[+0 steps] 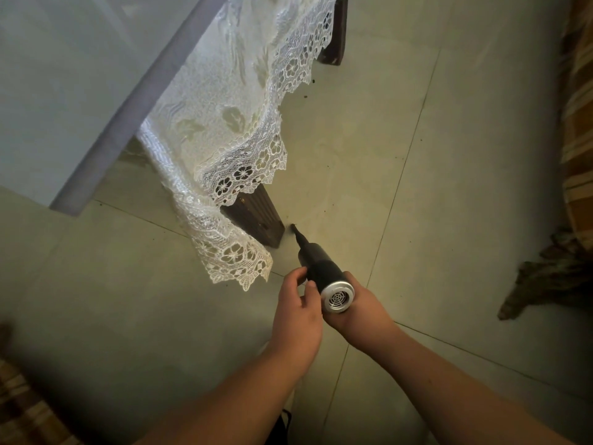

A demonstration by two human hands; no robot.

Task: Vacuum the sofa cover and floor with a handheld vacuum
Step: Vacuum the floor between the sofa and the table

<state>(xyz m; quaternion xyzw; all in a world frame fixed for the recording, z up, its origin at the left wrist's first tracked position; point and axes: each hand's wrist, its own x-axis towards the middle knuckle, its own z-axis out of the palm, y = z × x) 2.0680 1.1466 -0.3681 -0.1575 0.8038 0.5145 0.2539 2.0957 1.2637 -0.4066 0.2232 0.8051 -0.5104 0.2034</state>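
A black handheld vacuum (321, 268) with a silver vented rear end points down and away from me. Its narrow nozzle tip touches the pale tiled floor (401, 203) beside a dark wooden leg (256, 220). My right hand (359, 306) grips the vacuum's body from underneath. My left hand (298, 309) is curled against the vacuum's left side, fingers touching the barrel. A white lace cover (231, 123) drapes over the furniture and hangs to just above the floor at the left of the nozzle.
Small dark crumbs (313, 81) lie on the tiles near the far wooden leg (335, 36). A striped brown fabric (577, 123) with a fringed edge hangs at the right. A pale wall with a grey skirting (128, 107) runs along the left.
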